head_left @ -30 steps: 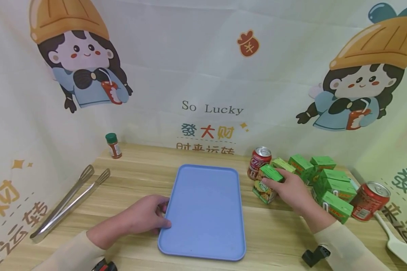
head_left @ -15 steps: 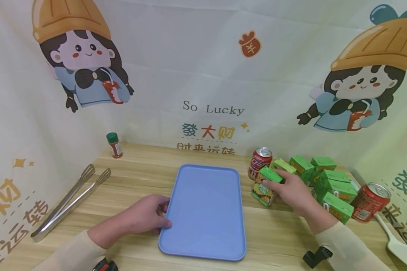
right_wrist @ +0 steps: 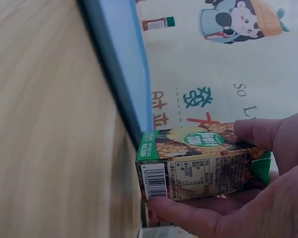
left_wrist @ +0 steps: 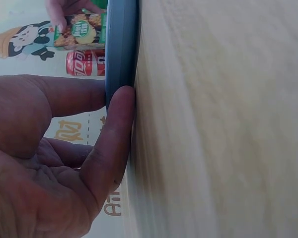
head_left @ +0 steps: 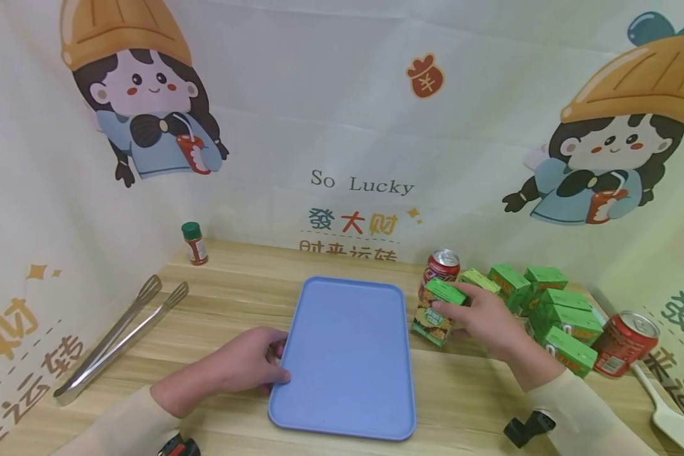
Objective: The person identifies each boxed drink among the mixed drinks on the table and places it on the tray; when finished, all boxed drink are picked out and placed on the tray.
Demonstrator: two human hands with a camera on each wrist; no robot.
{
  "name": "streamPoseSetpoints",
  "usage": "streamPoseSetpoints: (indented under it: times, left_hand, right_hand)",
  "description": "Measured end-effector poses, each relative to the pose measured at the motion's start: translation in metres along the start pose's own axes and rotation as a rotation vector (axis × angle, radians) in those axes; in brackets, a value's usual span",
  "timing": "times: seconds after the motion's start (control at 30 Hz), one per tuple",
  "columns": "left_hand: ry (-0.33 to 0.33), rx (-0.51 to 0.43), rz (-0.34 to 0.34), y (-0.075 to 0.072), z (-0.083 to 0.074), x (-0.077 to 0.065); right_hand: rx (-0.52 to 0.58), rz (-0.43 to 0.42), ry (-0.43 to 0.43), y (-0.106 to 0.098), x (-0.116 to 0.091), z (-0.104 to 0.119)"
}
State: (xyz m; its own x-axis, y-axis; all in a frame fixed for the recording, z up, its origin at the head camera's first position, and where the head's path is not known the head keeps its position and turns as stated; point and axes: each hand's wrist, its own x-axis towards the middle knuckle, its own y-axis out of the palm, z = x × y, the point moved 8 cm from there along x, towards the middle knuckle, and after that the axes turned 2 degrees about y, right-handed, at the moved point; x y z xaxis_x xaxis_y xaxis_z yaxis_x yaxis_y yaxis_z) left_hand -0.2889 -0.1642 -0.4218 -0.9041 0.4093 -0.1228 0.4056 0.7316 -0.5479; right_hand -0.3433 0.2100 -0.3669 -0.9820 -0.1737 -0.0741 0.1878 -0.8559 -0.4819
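A blue rectangular tray (head_left: 342, 354) lies on the wooden table. My left hand (head_left: 251, 361) pinches its left rim, thumb and fingers right at the edge in the left wrist view. To the right of the tray, my right hand (head_left: 490, 316) grips a juice box (head_left: 433, 323) with a green top and a brown food picture. Thumb on one face and fingers on the opposite side hold the juice box (right_wrist: 203, 163), which leans slightly. Close behind it stands a red drink can (head_left: 444, 263), partly hidden by the box.
Several green drink boxes (head_left: 567, 316) are clustered at the right, with a yellow-green box (head_left: 481, 278) beside them. Near them stand another red can (head_left: 627, 345) and a white spatula (head_left: 681, 424). Metal tongs (head_left: 114, 348) lie at left, below a spice bottle (head_left: 195, 247). A printed cloth hangs behind.
My right hand has carried the juice box a short way left, toward the tray, and the box leans more. The left hand keeps its place on the tray rim.
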Motion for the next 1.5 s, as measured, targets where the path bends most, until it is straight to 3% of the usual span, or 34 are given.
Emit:
streamPoseSetpoints:
  times: [0.27,0.57,0.8,1.5]
  left_hand:
    - [-0.015,-0.004,-0.011,0.001,-0.001,0.000]
    - [-0.013,-0.005,-0.010,-0.001,0.002,-0.001]
    - [0.002,-0.015,-0.009,-0.002,0.001,-0.001]
    - [0.035,-0.038,0.045,-0.001,0.001,-0.001]
  right_hand:
    - [0.049,0.082,-0.031,0.017,0.016,0.026]
    - [0.056,0.222,-0.105,0.052,0.044,0.051]
    - [0.056,0.249,-0.083,0.077,0.064,0.062]
    - [0.010,0.319,-0.161,0.132,0.107,0.087]
